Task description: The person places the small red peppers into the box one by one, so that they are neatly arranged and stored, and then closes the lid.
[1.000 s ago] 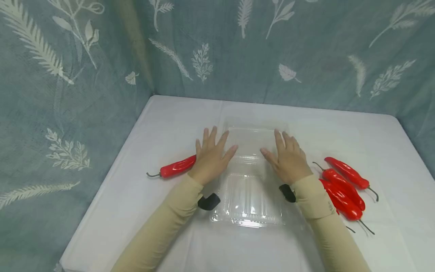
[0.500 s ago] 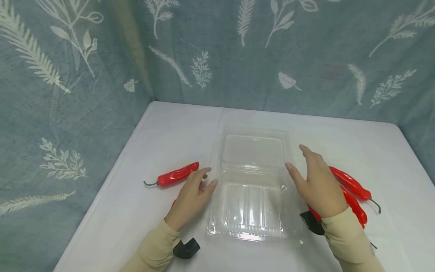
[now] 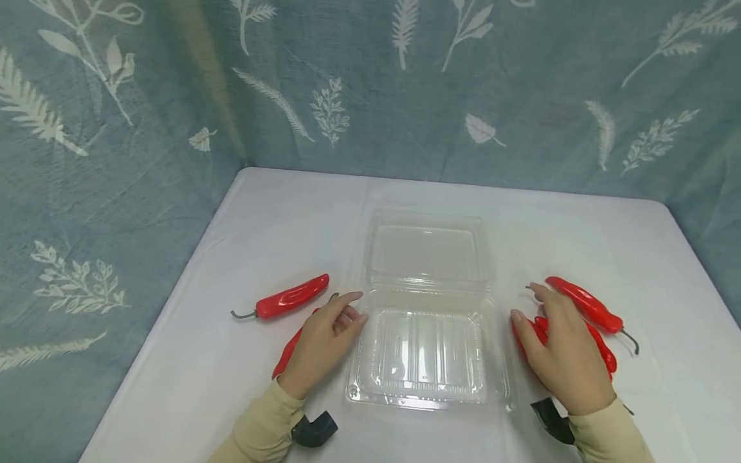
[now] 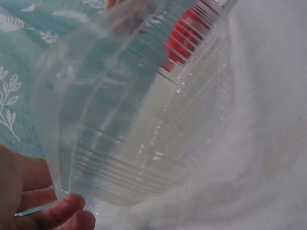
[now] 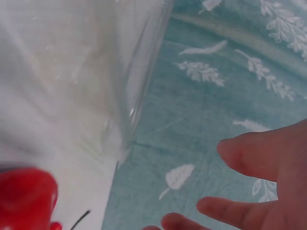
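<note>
A person's 2 hands flank a clear box (image 3: 425,347), lying flat on a white-draped desk (image 3: 289,212) with its lid (image 3: 428,251) folded back toward the teal curtain (image 3: 405,116). The left hand (image 3: 321,341), fingers loosely curved, sits beside the rim, pinching nothing that shows; contact cannot be told. The right hand (image 3: 564,360), thumb and fingers apart and grasp apparently empty, partly hides the right-side peppers (image 3: 602,347).

Steady work here would likely mean light fingertips: the thin, springy-looking plastic could dent or skid, so the rim offers the safest hold, while the slick peppers suit a soft grip mid-body, clear of their stems.

The floor of the box is ribbed, its edges finely crimped. The left pepper (image 3: 292,298) is glossy and tapered, its dark stem hooked.
</note>
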The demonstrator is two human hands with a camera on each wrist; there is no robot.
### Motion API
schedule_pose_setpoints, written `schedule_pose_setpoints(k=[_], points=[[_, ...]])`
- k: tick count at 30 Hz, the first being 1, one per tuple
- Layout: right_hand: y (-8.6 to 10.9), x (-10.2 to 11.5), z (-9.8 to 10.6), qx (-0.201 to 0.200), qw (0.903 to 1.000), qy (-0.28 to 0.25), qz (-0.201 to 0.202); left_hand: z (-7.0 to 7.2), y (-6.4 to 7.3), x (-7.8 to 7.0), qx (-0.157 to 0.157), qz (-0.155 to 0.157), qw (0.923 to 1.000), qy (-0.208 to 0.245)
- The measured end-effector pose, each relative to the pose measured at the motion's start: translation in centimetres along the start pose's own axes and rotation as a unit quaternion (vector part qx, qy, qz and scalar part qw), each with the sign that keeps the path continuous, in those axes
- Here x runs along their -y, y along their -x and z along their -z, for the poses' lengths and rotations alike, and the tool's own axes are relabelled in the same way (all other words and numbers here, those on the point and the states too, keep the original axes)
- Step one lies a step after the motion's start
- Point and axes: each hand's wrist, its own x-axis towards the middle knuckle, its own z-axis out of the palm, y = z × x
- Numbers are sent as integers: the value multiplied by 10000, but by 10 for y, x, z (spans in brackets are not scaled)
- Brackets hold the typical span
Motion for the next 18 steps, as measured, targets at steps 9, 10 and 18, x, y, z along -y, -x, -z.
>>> schedule_pose_setpoints(k=[9, 10, 18], points=[[12, -19, -4, -283, 9994, 103, 189, -1, 1, 2, 1, -21, 10000, 7], [13, -21, -5, -282, 9993, 126, 196, -1, 1, 2, 13, -28, 10000, -1], [25, -37, -5, -104, 9973, 724, -52, -3, 2, 7, 43, -216, 9996, 165]])
